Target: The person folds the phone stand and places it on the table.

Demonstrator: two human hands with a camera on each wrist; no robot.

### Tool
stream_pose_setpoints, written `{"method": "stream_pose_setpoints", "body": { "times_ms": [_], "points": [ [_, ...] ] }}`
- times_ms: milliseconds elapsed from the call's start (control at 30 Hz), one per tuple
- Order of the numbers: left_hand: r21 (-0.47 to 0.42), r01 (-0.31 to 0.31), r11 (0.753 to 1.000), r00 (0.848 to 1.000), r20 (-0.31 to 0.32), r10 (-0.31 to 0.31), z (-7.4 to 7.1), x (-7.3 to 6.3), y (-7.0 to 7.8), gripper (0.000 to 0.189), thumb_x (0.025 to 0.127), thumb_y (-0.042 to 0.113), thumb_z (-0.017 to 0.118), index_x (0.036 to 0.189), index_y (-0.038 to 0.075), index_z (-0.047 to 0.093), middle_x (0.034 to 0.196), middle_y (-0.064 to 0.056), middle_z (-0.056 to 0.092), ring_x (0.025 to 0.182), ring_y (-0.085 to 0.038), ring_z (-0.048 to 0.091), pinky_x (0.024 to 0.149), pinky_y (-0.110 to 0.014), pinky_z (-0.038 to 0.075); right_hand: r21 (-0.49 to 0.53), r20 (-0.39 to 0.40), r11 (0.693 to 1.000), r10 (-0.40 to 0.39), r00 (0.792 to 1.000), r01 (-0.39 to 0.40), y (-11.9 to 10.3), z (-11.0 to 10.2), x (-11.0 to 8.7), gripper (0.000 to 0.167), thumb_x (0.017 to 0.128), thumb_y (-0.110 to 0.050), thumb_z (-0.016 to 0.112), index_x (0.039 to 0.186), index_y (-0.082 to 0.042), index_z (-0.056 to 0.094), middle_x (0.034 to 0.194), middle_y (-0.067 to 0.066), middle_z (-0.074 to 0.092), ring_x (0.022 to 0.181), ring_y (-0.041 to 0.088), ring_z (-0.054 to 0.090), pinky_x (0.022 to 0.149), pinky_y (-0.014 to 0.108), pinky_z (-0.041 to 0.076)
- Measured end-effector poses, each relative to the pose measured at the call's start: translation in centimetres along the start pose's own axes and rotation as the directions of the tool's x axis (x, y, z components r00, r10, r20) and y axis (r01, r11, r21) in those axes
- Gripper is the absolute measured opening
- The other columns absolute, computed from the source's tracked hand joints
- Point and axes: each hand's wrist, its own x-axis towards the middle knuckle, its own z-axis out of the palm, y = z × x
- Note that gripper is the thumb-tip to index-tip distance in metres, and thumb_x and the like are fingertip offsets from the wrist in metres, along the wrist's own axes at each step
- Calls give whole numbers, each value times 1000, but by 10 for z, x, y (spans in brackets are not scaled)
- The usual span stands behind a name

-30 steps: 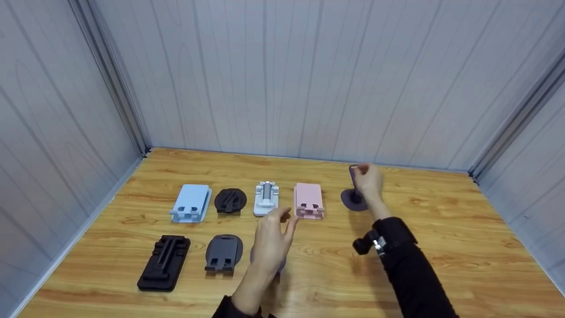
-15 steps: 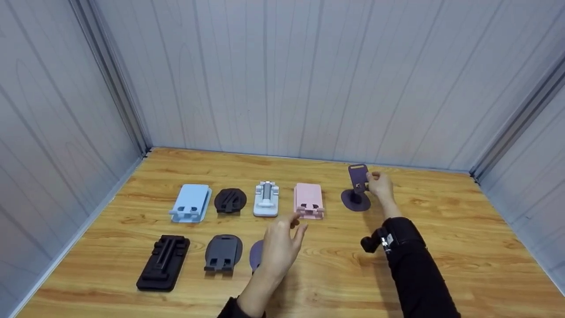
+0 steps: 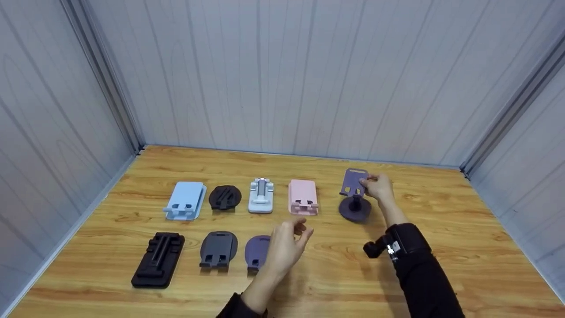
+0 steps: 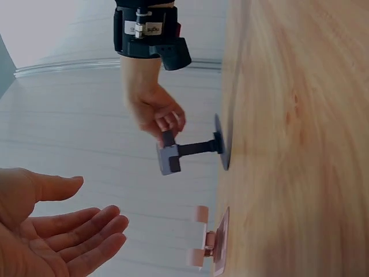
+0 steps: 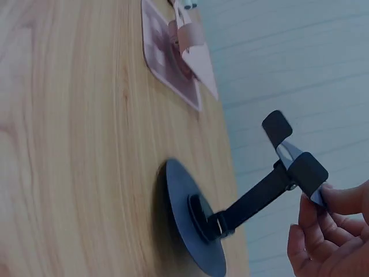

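Note:
My right hand [image 3: 380, 189] pinches the side edge of the upper plate [image 3: 353, 182] of an unfolded purple phone stand, at the back right. The stand's round base [image 5: 187, 213] sits at the table surface, and its arm [image 5: 256, 196] rises to the plate. Two front hooks [image 5: 308, 173] on the plate show in the right wrist view. My left hand [image 3: 284, 245] hovers with thumb and fingers apart, holding nothing. It partly covers a second, folded purple phone stand [image 3: 256, 251]. In the left wrist view its palm [image 4: 40, 236] shows bare.
A pink phone stand [image 3: 303, 194] lies left of the unfolded one. Further left are a white stand [image 3: 261, 196], a round black one [image 3: 225, 198] and a light blue one [image 3: 186, 198]. A grey stand [image 3: 219, 249] and a long black stand [image 3: 159, 260] lie in front.
The purple stand's plate has turned from edge-on to face forward, and its base has come slightly nearer. My right hand has shifted to the plate's right edge. My left hand has moved right.

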Motion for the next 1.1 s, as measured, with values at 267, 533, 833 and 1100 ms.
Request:
{"method": "stream_pose_setpoints", "body": {
  "times_ms": [267, 533, 833, 1100],
  "points": [
    [-117, 92, 989, 993, 86, -82, 10, 4, -4, 33, 88, 8, 70, 114, -12, 63, 92, -19, 70, 83, -33, 69, 70, -37, 61, 181, 103, 977, -132, 986, 112, -13, -10, -34, 30, 99, -5, 53, 119, 17, 51, 71, -8, 60, 62, -1, 59, 62, 14, 54],
    [-263, 185, 947, 979, 133, -154, 17, 11, -5, 46, 88, 9, 69, 123, -17, 54, 98, -25, 70, 86, -36, 70, 70, -35, 61, 339, 219, 925, -254, 942, 171, -24, -13, -77, 9, 99, -2, 51, 100, 4, 58, 68, -9, 66, 63, 3, 62, 62, 16, 54],
    [-588, 365, 722, 926, 309, -217, 17, 13, -4, 43, 97, 4, 56, 129, -22, 45, 103, -36, 67, 75, -28, 73, 71, -38, 64, 410, 283, 872, -401, 871, 268, -34, -10, -116, 10, 99, -1, 51, 98, -3, 60, 75, -8, 67, 68, 4, 63, 66, 17, 56],
    [-695, 424, 581, 905, 296, -306, 14, 10, 3, 31, 100, 1, 47, 118, -24, 53, 90, -28, 71, 59, -8, 67, 61, -26, 62, 420, 225, 855, -423, 878, 304, -33, -2, -136, 12, 99, 0, 50, 102, 3, 61, 77, -8, 66, 72, 5, 63, 73, 20, 57]
  ]
}}
